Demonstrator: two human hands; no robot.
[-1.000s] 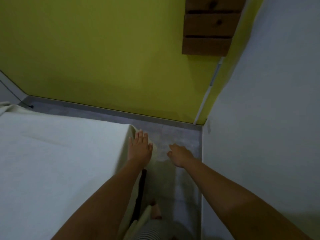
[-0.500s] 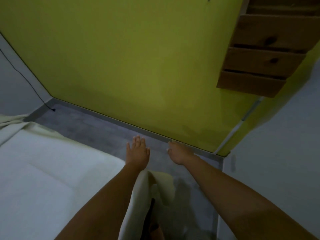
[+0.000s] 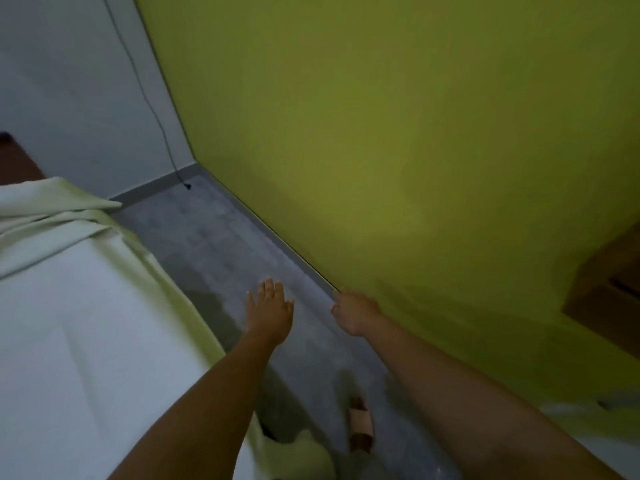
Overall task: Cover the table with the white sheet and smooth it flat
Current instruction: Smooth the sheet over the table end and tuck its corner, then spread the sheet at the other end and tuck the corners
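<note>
View swung left since half a second ago: yellow wall now fills the right and top, grey wall with a thin black cable now in sight at left, wooden drawers pushed to the right edge. A second ago left hand flat on the sheet's corner; now off it.

Sheet spread over the table at lower left, mostly flat, bunched in folds at the far end and hanging over the near edge toward the floor. Creases visible across the middle.

Left hand out over bare floor, just beside the sheet's hanging edge, not touching it. Fingers straight and spread, holding nothing.

Right hand extended near the base of the yellow wall, knuckles up, fingers curled under; whether anything is held cannot be told, nothing seen in it. Well apart from the sheet.

Sandalled foot on the floor between the forearms, near the bottom. Dark brown patch at the far left edge beyond the sheet's folds, blurred.
</note>
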